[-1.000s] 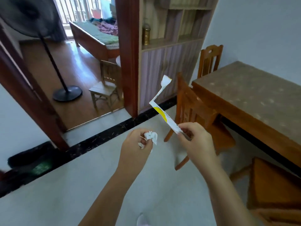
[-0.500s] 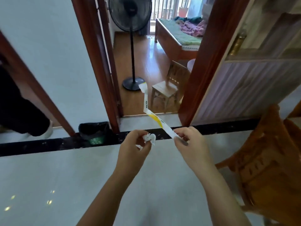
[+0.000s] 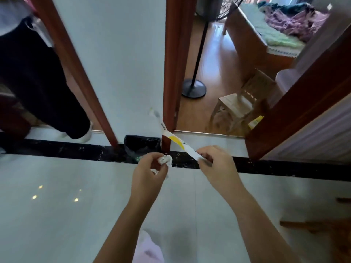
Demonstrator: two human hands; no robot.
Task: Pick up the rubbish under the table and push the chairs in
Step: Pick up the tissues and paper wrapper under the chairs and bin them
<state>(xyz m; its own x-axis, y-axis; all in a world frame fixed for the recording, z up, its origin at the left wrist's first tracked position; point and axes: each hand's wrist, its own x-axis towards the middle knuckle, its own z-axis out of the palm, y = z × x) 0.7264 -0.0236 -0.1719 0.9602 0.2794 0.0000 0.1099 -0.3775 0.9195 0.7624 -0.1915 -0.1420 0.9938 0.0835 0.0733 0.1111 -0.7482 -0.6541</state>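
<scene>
- The left hand is curling its fingers round a crumpled white paper wad, which is poking out between thumb and forefinger.
- The right hand is pinching one end of a long white paper strip with a yellow patch and small dark print. The strip is reaching up and away to the left, and its far end is blurred.
- Both hands are hovering near each other, not touching, above a pale tiled floor.
- A bin with a black liner is sitting just beyond the wad, against the wall between two red-brown door frames.
- Through the right doorway a fan stand, a small wooden chair and a bed are showing.
- Another person's dark trouser leg is standing in the left doorway.
</scene>
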